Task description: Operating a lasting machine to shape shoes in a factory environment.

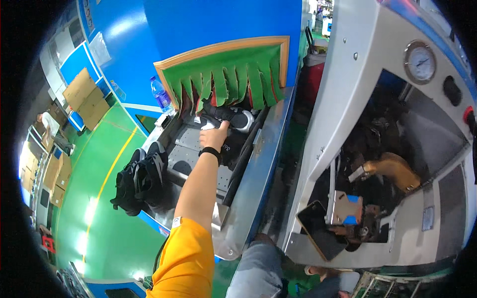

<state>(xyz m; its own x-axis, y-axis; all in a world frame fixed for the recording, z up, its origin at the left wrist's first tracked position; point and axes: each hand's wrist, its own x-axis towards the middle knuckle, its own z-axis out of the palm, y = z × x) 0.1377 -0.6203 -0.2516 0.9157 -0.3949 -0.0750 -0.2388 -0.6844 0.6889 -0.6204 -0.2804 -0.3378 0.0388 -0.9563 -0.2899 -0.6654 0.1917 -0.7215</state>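
My left hand (214, 136), on an arm with an orange sleeve and a black wristband, reaches to the mouth of a blue machine. Its fingers are closed on a black shoe (222, 115) with white sole parts, which lies just in front of a green strip curtain (228, 82). A second white-edged toe (244, 122) shows right beside it; whether it belongs to the same shoe I cannot tell. Under the hand runs a perforated metal conveyor bed (188, 141). Two more black shoes (149, 171) rest on its near left edge. My right hand does not show.
A bottle (160, 94) stands left of the curtain. On the right, a grey machine with a pressure gauge (420, 62) has a dark flat device (320, 231) on its ledge. Cardboard boxes (87, 99) and another person (52, 126) are far left, across the green floor.
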